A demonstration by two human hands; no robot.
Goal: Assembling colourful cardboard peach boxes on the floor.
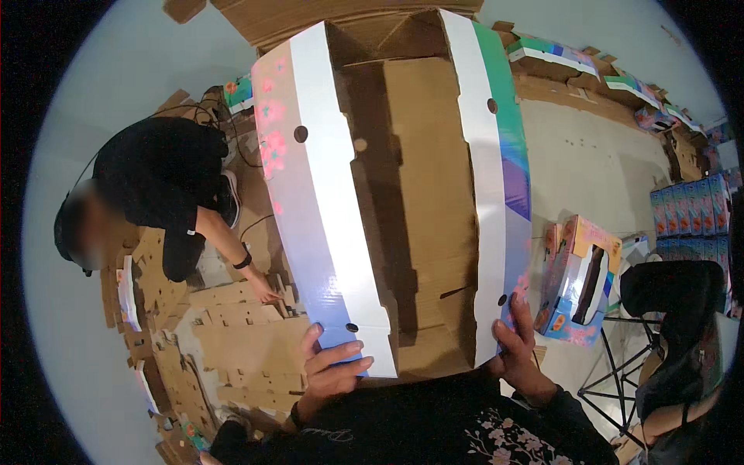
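Note:
A long open cardboard box stretches away from my body, its bare brown inside facing up. White flanges with round holes run along both long sides. The outer walls are printed with pink blossoms and lilac on the left, green, blue and purple on the right. My left hand is closed round the near left corner, fingers over the white flange. At the near right corner, my right hand grips the side wall with its thumb near a hole. The box's underside is hidden.
A crouching person reaches toward flat brown cardboard sheets on the left floor. To the right stand printed boxes beside a black folding stool, with stacked blue boxes behind. More open trays line the far right wall.

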